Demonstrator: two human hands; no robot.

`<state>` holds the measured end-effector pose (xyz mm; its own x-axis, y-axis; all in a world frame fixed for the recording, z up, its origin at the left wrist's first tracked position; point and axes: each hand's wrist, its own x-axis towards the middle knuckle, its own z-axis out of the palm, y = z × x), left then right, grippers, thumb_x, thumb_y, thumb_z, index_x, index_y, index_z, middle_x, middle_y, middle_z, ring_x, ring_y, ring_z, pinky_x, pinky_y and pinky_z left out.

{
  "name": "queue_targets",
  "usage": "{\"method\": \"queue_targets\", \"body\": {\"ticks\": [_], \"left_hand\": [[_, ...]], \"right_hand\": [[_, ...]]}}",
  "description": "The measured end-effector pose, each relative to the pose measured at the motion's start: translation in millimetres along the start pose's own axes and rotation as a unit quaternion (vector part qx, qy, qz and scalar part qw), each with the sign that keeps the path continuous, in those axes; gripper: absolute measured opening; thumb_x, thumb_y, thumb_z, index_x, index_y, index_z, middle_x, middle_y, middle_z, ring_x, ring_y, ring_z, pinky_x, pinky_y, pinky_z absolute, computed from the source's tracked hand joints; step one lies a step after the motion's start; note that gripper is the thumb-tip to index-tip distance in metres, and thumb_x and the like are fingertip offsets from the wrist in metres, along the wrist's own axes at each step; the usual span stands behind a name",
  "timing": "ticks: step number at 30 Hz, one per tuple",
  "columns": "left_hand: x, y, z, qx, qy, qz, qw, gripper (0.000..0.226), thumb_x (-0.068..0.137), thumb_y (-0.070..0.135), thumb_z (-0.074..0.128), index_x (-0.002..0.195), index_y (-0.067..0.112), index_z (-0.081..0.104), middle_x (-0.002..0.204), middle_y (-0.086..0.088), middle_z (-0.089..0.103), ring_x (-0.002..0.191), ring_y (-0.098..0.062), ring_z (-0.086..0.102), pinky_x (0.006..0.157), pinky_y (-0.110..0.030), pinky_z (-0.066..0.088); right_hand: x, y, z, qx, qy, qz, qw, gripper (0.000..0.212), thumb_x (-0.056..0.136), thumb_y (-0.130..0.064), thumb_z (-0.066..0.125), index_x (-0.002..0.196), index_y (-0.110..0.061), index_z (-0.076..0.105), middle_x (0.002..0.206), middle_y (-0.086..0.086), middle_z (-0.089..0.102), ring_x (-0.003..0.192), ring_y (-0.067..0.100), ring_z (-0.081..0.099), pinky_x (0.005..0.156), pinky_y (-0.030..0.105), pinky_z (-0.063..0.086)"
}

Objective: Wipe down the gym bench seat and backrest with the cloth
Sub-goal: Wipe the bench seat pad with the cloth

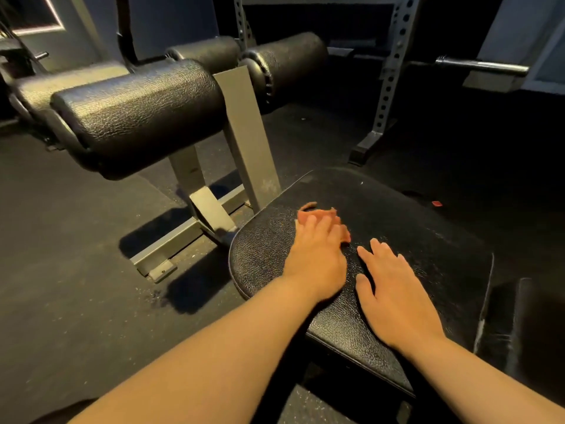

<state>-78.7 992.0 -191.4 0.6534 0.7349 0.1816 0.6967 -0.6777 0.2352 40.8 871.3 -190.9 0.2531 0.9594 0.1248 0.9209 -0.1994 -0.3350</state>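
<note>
**Cloth down on the seat, left hand pressing it**

The orange cloth [306, 213] is lying crumpled on the black bench seat [422, 240], near its rounded end. The left hand [316, 261] is pressing flat on top of it, fingers straight and spread, covering most of it. Just beside it, the right hand [397, 304] is resting palm-down on bare vinyl, fingers relaxed and apart, holding nothing. Beyond the seat, padded rollers [137, 117] are sitting on a grey frame [244, 133] over the rubber floor [76, 240]. A rack upright [394, 71] and a barbell end [483, 66] are showing at the back right.

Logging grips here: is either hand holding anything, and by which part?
Nothing gripped. Left hand presses flat on the cloth, over its middle; right hand lies empty on the seat.
</note>
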Motion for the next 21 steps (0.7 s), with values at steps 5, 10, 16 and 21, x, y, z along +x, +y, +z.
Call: {"method": "queue_targets", "body": {"ticks": [5, 10, 16, 21], "left_hand": [[-3.4, -43.2, -12.7, -0.078, 0.038, 0.136, 0.987, 0.045, 0.086, 0.012, 0.045, 0.125, 0.027, 0.063, 0.137, 0.005, 0.052, 0.138, -0.017, 0.037, 0.119, -0.038, 0.028], [18.5, -57.5, -15.2, 0.018, 0.075, -0.31, 0.947, 0.061, 0.09, 0.017, 0.044, 0.15, 0.008, 0.035, 0.151, -0.014, 0.034, 0.143, -0.036, 0.025, 0.12, -0.048, 0.02], [13.3, -13.4, -13.7, -0.044, -0.009, 0.087, 0.995, 0.052, 0.08, 0.023, 0.036, 0.126, 0.02, 0.059, 0.135, 0.0, 0.049, 0.13, -0.025, 0.037, 0.115, -0.048, 0.026], [23.1, -70.8, -20.6, 0.048, 0.068, -0.11, 0.99, 0.052, 0.084, 0.025, 0.043, 0.135, 0.021, 0.052, 0.143, -0.004, 0.045, 0.135, -0.029, 0.035, 0.116, -0.046, 0.025]], "right_hand": [[-0.7, -0.4, -2.3, 0.011, 0.006, 0.005, 1.0, 0.055, 0.104, -0.035, 0.037, 0.157, -0.025, 0.03, 0.167, -0.002, 0.018, 0.155, 0.013, 0.01, 0.125, 0.03, 0.0], [-1.0, -1.5, -2.5, 0.015, 0.003, 0.01, 1.0, 0.055, 0.105, -0.038, 0.034, 0.158, -0.027, 0.028, 0.167, -0.005, 0.015, 0.155, 0.01, 0.006, 0.125, 0.029, -0.001], [-1.4, -1.9, -2.8, 0.017, -0.001, 0.011, 1.0, 0.056, 0.104, -0.038, 0.034, 0.158, -0.028, 0.026, 0.168, -0.006, 0.011, 0.154, 0.009, 0.004, 0.125, 0.028, -0.002], [1.4, -0.8, -0.4, 0.022, -0.002, 0.013, 1.0, 0.056, 0.104, -0.039, 0.032, 0.159, -0.028, 0.026, 0.168, -0.006, 0.01, 0.154, 0.008, 0.002, 0.126, 0.03, -0.002]]}}
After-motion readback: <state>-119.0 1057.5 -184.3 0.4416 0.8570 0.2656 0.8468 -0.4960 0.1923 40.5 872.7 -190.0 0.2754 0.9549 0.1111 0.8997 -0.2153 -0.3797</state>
